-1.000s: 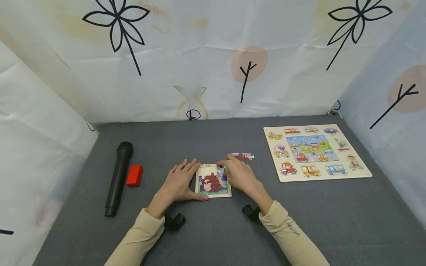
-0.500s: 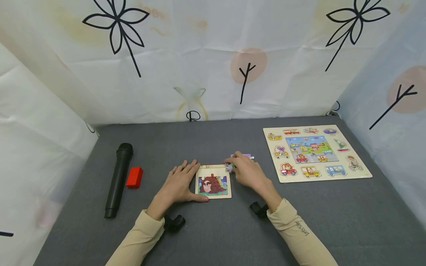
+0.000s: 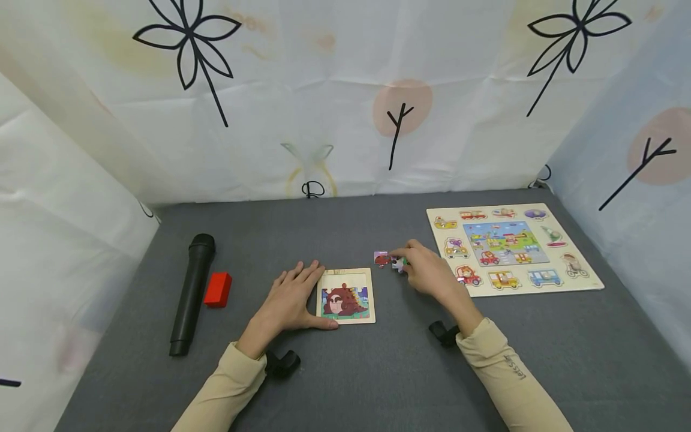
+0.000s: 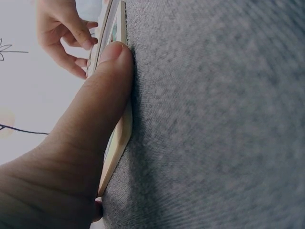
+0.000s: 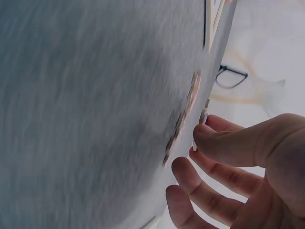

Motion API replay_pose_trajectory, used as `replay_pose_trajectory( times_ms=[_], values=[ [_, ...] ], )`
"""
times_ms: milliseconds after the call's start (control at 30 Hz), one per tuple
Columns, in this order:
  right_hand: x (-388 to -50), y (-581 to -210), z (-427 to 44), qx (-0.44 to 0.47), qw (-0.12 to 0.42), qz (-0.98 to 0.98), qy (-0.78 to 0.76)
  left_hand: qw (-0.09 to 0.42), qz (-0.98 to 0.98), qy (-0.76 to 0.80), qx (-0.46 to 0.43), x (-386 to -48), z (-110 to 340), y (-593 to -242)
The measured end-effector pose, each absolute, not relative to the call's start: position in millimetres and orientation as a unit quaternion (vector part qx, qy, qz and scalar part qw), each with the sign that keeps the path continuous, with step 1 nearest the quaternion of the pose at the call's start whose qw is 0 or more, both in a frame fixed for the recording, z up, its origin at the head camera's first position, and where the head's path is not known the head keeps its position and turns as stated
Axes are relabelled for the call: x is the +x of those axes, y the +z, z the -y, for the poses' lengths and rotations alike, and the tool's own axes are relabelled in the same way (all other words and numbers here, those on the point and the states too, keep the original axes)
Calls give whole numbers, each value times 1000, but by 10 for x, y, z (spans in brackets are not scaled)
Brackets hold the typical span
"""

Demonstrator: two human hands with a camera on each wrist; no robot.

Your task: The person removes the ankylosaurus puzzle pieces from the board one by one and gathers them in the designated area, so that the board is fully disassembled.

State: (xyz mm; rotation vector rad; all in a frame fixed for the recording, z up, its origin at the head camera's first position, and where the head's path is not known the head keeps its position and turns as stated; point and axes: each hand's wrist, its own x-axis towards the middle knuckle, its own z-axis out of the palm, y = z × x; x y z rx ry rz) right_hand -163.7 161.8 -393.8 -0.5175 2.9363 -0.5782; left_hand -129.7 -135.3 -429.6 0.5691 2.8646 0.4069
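Note:
A small wooden puzzle tray lies on the grey table; its lower part is filled with pieces showing a brown animal, and its upper part is bare wood. My left hand rests along its left side, fingers spread and straight, the thumb on its near edge. Between thumb and forefinger my right hand pinches a puzzle piece, held above the table to the right of the tray. Loose puzzle pieces lie just beyond, partly hidden by the hand. In the right wrist view the pinched piece shows edge-on.
At the right lies a large wooden puzzle board with vehicle pictures. A black microphone and a red block lie on the left. White printed cloth hangs behind the table.
My right hand has moved from the tray's upper right corner away to the right, lifting the puzzle piece out. The tray's upper part is now uncovered. My left hand has stayed put.

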Motion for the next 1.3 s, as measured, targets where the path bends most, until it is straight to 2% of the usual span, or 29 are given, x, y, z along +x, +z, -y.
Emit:
replay_pose_trajectory(
  times_ms=[467,667,1300],
  values=[
    [-1774,-3931,-1953,-143,57,-971,-182,92,-967,138,194,-1293,1360,-4303],
    [-1813,-3950,-1986,-130,69,-975,-168,95,-967,137,192,-1295,1358,-4301],
    [-1812,-3996,-1987,-128,63,-974,-176,96,-967,137,192,-1302,1364,-4323]
  ],
)
